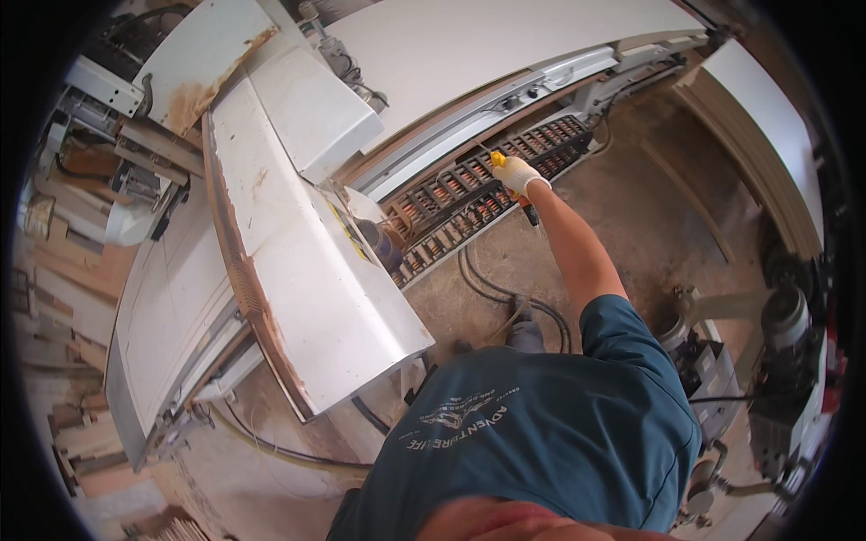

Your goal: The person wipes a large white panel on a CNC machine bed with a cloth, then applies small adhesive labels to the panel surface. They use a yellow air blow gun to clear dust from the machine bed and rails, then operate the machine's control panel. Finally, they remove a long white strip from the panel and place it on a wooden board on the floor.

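Note:
My right hand (516, 175), in a white knit glove, is closed around a yellow air blow gun (497, 158) at the end of my outstretched arm. A thin nozzle points away from me to the upper left, and an orange and black part shows below the hand. Just under the hand runs a long dark machine track (460, 189) with rows of copper-coloured and grey pieces. Behind it lies a metal rail (505, 99) along the edge of a white panel. My left hand is out of view.
A large white machine housing (316, 298) with a brown-stained edge fills the left. Black hoses (487, 287) curl on the floor by my foot. Stacked boards (753, 135) stand at the far right, above a machine with a motor (785, 316). Scrap wood lies far left.

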{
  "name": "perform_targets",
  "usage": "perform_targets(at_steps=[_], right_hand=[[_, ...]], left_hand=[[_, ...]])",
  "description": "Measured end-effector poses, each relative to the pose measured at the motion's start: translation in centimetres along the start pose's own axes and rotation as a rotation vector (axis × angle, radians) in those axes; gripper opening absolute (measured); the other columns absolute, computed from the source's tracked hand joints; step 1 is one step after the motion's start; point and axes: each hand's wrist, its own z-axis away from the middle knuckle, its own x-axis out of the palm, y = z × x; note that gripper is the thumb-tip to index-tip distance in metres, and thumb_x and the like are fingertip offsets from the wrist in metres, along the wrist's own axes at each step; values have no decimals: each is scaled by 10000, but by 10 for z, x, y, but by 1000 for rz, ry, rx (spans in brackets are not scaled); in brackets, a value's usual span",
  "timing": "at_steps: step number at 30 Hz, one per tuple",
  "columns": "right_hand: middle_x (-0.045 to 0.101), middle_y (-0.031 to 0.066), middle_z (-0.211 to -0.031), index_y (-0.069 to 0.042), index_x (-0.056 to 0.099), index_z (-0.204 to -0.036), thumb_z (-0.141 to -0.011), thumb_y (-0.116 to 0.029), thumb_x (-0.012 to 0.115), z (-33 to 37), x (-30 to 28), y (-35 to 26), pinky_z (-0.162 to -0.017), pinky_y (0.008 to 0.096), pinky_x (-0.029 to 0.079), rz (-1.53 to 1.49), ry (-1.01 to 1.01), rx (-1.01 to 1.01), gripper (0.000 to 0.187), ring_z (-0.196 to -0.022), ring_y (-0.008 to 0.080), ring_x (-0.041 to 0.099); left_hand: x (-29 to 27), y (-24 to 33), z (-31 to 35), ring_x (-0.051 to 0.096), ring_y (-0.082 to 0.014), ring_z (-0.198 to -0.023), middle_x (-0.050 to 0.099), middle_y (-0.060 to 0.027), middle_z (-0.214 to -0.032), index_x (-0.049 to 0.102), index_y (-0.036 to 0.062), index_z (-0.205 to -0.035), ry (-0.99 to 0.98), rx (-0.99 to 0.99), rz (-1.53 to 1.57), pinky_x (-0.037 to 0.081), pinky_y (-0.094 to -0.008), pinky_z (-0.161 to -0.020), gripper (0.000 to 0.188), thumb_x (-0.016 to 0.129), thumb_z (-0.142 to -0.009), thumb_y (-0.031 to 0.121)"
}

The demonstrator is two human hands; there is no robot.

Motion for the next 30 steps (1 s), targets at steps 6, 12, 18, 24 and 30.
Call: perform_targets(at_steps=[6,12,18,24,30], right_hand=[[677,116,-781,0,622,-1185,-999,-361,587,-73,52,-59,-537,386,541,267,-317,-258,408,-611,210,661],[734,176,-903,-7,650,-1180,-990,-335,579,-85,98,-91,-690,442,564,382,-396,-522,386,-764,310,727],[702,262,-1204,-11,637,-1253,-992,-288,560,-174,74,-63,-982,481,538,247,-184,-265,388,-1153,397,679],[712,264,-1194,-27,555,-1282,-1019,-241,525,-299,-24,11,-965,502,547,70,286,88,340,-1144,412,692],[722,259,-1155,-40,556,-1261,-1003,-342,563,-355,-61,53,-942,505,553,21,343,151,397,-1111,400,705]], left_hand=[[128,9,76,727,-261,-923,730,-147,-992,712,37,-1122,218,-120,145,600,-396,-693,227,699,-931,159],[212,34,114,727,-263,-921,728,-151,-991,711,35,-1126,336,-186,201,600,-396,-684,228,695,-932,153],[228,59,96,726,-265,-919,727,-155,-990,711,34,-1131,359,-193,186,599,-396,-676,229,691,-933,146],[207,93,18,726,-266,-918,726,-159,-989,710,32,-1136,285,-134,110,599,-396,-667,230,687,-934,140],[192,135,-54,726,-268,-916,725,-164,-988,709,31,-1141,222,-81,16,599,-396,-659,231,683,-935,133]])
